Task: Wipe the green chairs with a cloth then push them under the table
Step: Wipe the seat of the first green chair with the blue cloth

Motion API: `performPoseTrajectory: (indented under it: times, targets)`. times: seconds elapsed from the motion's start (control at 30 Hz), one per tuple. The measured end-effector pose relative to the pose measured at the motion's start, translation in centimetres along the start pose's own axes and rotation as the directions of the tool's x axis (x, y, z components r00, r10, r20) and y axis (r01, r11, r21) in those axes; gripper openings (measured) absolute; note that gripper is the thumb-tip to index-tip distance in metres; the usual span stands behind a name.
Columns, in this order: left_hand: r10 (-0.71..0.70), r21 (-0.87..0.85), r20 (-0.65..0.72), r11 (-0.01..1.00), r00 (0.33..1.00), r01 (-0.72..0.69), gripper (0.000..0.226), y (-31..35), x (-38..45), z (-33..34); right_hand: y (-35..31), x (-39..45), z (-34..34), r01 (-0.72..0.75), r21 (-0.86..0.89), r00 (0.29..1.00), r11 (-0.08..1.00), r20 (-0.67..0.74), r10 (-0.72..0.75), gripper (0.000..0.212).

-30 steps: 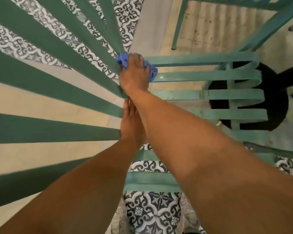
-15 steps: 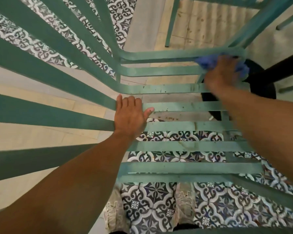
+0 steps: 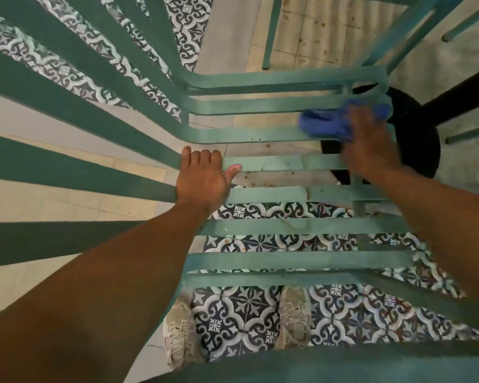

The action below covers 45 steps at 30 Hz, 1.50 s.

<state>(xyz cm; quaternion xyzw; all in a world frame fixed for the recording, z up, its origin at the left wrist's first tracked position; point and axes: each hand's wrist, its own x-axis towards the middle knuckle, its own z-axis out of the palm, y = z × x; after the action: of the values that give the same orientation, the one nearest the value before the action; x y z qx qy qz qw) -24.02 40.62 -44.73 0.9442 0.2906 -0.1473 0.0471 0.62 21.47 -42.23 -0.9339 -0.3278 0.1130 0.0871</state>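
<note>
Since half a second ago your right hand has dragged the cloth down 1 slat, from the chair's second seat slat toward the third, while your left hand has stayed put.

Taking the green chair [image 3: 274, 163] as the landmark and reading left to right: its backrest slats fan out on the left, and your left hand [image 3: 202, 178] rests flat at the bend where backrest meets seat, fingers straight over a slat and thumb spread, holding nothing. It braces the frame.

Further right, at the far right end of the seat, your right hand [image 3: 368, 142] presses the blue cloth [image 3: 327, 124] onto a slat; motion blur hides how far the fingers curl. Each slat's long axis runs left to right, so the unwiped length lies to the left of the cloth, toward your bracing hand. Rust-coloured specks show there.

Beyond the chair's right edge stands the dark round table base [image 3: 415, 150], so the later push goes that way, I judge.

No containers appear.
</note>
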Motion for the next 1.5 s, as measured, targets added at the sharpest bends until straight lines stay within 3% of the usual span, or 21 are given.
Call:
performPoseTrajectory:
  times: [0.1,0.17,0.23,0.3,0.33,0.4,0.5,0.57,0.7,0.77,0.83,0.9,0.93,1.0,1.07,1.2,1.27,1.33,1.4,1.47,1.5]
  targets:
    - [-0.034,-0.014,0.028,0.999,0.999,0.034,0.071,0.0,0.0,-0.2,3.5,-0.2,-2.4,-0.276,0.008,0.959,0.961,-0.065,0.276,0.041]
    - [-0.030,0.017,0.007,0.999,1.000,0.030,0.069,0.2,0.0,-0.2,-0.7,0.9,-0.8,-0.303,-0.010,0.951,0.953,-0.076,0.301,0.038]
    - [-0.046,-0.019,0.018,0.999,0.999,0.046,0.064,0.4,-0.2,0.1,-9.6,1.5,2.6,-0.089,0.051,0.996,0.995,0.036,0.087,0.035]
    - [-0.150,-0.186,0.044,0.970,0.988,0.156,0.048,0.4,-0.6,0.3,-20.5,0.0,6.2,0.170,0.161,0.967,0.972,0.161,-0.196,0.036]
    - [-0.189,-0.230,0.049,0.953,0.981,0.196,0.046,0.2,-0.7,0.4,-24.6,-0.8,7.3,0.231,0.205,0.946,0.951,0.181,-0.268,0.038]
    - [-0.136,-0.122,0.044,0.983,0.990,0.140,0.052,0.3,-0.7,1.1,-27.6,-1.8,7.8,0.232,0.260,0.940,0.937,0.187,-0.285,0.046]
    - [-0.050,-0.011,0.031,0.999,0.998,0.051,0.055,0.5,-0.4,0.6,-21.6,-0.9,5.9,0.345,0.191,0.910,0.919,0.174,-0.377,0.049]
    - [-0.087,-0.015,0.036,0.996,0.996,0.088,0.058,0.6,-0.2,0.0,-15.3,0.0,3.8,0.306,0.122,0.939,0.944,0.126,-0.321,0.048]
    - [-0.061,-0.053,0.088,0.996,0.994,0.065,0.069,0.1,0.3,-0.8,-0.3,-2.1,-1.2,-0.003,-0.041,0.998,0.999,0.069,0.006,0.048]
    - [-0.044,-0.038,0.103,0.998,0.994,0.048,0.068,-0.2,0.5,-1.3,3.8,-2.9,-3.2,-0.237,-0.067,0.971,0.969,0.029,0.239,0.041]
    - [-0.027,-0.026,0.101,0.999,0.995,0.029,0.068,-0.2,0.3,-1.4,2.8,-3.0,-2.8,-0.261,-0.032,0.965,0.965,0.034,0.262,0.036]
    - [-0.017,-0.029,0.061,0.999,0.998,0.019,0.068,-0.2,0.3,-1.2,-2.0,-3.5,-0.7,-0.087,-0.030,0.992,0.996,0.090,0.089,0.031]
    - [-0.017,-0.027,0.056,0.999,0.998,0.019,0.067,-0.2,0.4,-1.2,-4.8,-4.1,1.1,0.004,0.003,0.992,1.000,0.129,-0.005,0.036]
    - [-0.003,-0.004,0.047,1.000,0.999,0.003,0.054,-0.3,0.5,-0.9,-11.4,-5.4,4.7,0.211,-0.019,0.954,0.977,0.222,-0.202,0.065]
    - [0.066,0.021,0.032,0.998,0.997,-0.067,0.035,-0.6,0.6,-0.4,-16.3,-5.9,6.1,0.309,-0.026,0.925,0.951,0.241,-0.294,0.073]
    - [0.119,-0.037,-0.028,0.992,0.992,-0.120,0.031,-1.8,0.8,0.3,-13.9,-5.2,5.0,0.461,-0.110,0.866,0.880,0.272,-0.420,0.065]
    - [0.111,-0.082,-0.023,0.990,0.994,-0.112,0.035,-2.2,1.1,0.1,-8.5,-5.3,3.3,0.395,-0.198,0.904,0.897,0.258,-0.341,0.066]
    - [0.111,-0.145,0.033,0.984,0.993,-0.105,0.036,-2.4,1.3,-0.4,-2.3,-5.8,0.4,0.184,-0.260,0.971,0.948,0.200,-0.133,0.064]
    - [0.103,-0.227,0.068,0.970,0.992,-0.085,0.036,-2.4,1.3,-1.1,1.6,-6.8,-1.9,-0.048,-0.249,0.989,0.967,0.123,0.081,0.054]
    - [0.084,-0.308,0.076,0.950,0.994,-0.057,0.043,-2.3,1.1,-1.6,1.0,-7.6,-1.9,-0.149,-0.263,0.976,0.953,0.114,0.184,0.051]
    - [0.080,-0.332,0.069,0.942,0.994,-0.053,0.050,-2.1,1.0,-1.9,-1.1,-7.6,-1.0,-0.118,-0.276,0.980,0.954,0.123,0.157,0.053]
